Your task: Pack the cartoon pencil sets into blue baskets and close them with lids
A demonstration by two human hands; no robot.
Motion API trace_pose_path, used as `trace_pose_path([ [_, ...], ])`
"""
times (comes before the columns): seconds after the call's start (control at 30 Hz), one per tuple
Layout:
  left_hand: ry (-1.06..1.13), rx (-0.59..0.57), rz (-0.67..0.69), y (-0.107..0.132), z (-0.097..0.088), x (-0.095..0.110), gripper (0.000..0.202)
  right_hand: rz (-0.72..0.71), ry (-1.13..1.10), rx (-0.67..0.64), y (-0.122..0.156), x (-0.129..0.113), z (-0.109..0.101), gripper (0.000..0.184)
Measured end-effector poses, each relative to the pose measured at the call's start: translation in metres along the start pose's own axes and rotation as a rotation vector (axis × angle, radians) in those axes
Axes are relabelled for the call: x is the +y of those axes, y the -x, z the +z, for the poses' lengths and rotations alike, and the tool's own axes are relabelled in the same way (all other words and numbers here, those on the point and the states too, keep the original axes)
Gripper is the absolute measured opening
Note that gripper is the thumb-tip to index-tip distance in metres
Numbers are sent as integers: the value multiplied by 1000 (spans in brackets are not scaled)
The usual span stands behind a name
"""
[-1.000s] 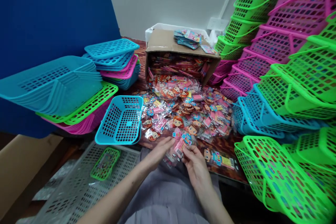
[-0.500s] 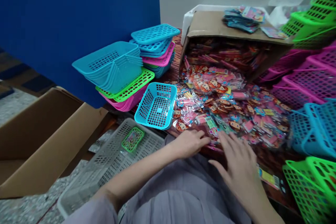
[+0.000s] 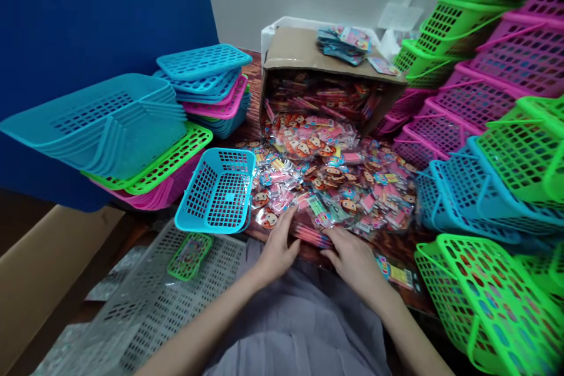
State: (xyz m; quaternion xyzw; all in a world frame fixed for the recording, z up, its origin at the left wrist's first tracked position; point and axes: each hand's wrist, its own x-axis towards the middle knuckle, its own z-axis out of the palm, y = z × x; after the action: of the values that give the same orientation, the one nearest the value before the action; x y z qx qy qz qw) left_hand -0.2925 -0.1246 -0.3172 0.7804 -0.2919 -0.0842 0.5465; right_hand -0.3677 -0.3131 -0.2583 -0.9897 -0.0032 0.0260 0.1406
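A row of slim pink pencils lies near the table's front edge, between my two hands. My left hand is at their left end, its thumb and fingers spread apart. My right hand has its fingers and thumb closed about the right end. Just beyond the pencils, a green-and-white packet lies before a heap of clear-wrapped packs with cartoon faces. Left of the heap, an empty blue basket stands on the table. Beside my right wrist lies a yellow packet.
A cardboard box on its side spills packs forward. Stacked blue baskets stand at left, with lids behind. Filled green baskets and pink baskets crowd the right. Below left sits a grey crate holding a small green basket.
The view has swung right, showing more of the right-hand baskets. My left hand has opened at the pencils' left end; my right hand, earlier spread, has closed in at the right end.
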Motion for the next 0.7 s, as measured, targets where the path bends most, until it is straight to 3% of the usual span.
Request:
trace_pose_path([
  [0.23,7,-1,36,3,5,-8,89,12,-20,-26,3,4,-2,50],
  [0.47,-97,-13,76,9,3,0,93,9,-56,-14,9,-3,3,66],
  [0.6,-315,127,133,22,-3,10,77,-3,-78,-4,10,-9,5,73],
  [0.7,-463,249,259,30,-7,13,55,10,-78,-3,8,-9,4,77],
])
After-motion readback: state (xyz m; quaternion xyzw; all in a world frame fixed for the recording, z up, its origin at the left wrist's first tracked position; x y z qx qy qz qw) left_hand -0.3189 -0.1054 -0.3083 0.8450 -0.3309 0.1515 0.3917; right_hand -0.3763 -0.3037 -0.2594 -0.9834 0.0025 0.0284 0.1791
